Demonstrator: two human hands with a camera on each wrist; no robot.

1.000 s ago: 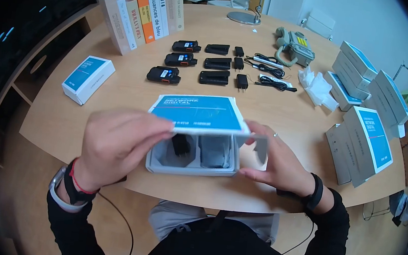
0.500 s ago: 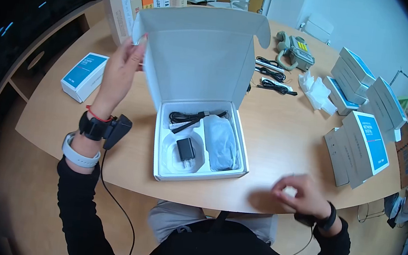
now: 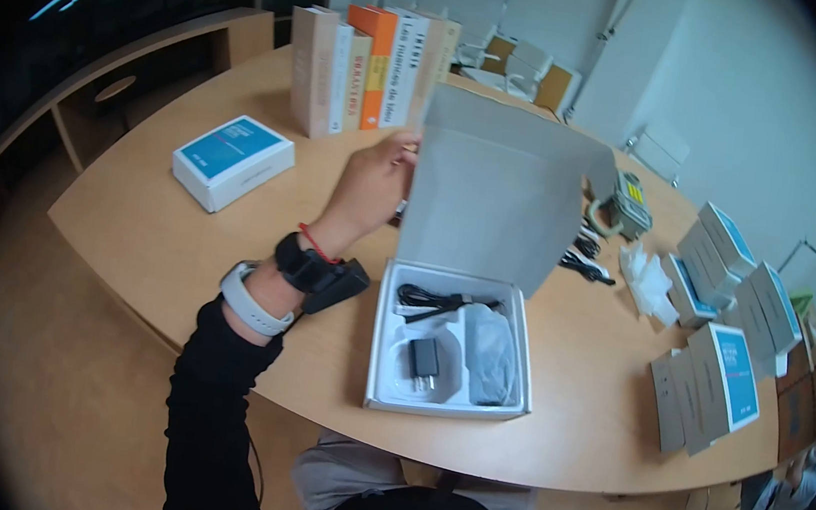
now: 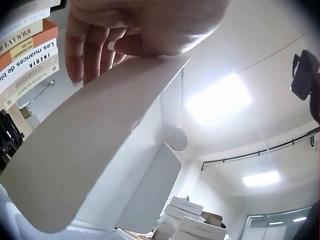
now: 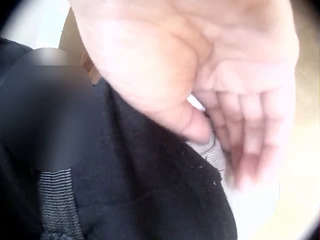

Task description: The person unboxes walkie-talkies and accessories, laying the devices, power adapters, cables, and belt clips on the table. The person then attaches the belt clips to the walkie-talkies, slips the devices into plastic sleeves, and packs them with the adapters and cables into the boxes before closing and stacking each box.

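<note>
An opened white box (image 3: 447,412) stands on the table with its lid (image 3: 501,190) raised. My left hand (image 3: 371,185) grips the lid's left edge; in the left wrist view the hand (image 4: 145,30) is above the lid (image 4: 95,125), several fingers behind it. Inside lie a black cable (image 3: 433,298), a black charger plug (image 3: 424,358) and a bagged item (image 3: 492,355). My right hand (image 5: 215,85), outside the head view, hangs by the black clothing (image 5: 155,170), fingers loosely bent. A small white patch shows between thumb and fingers; I cannot tell what it is.
Upright books (image 3: 374,70) stand behind, and a closed blue-and-white box (image 3: 235,160) lies left. At right are crumpled white wrapping (image 3: 648,284), coiled cables (image 3: 586,267), a telephone (image 3: 625,207) and several boxes (image 3: 710,390). The raised lid hides part of the table.
The box went from nearly closed to opened, its lid swung up by my left hand. My right hand left the box and dropped out of the head view, which has turned left.
</note>
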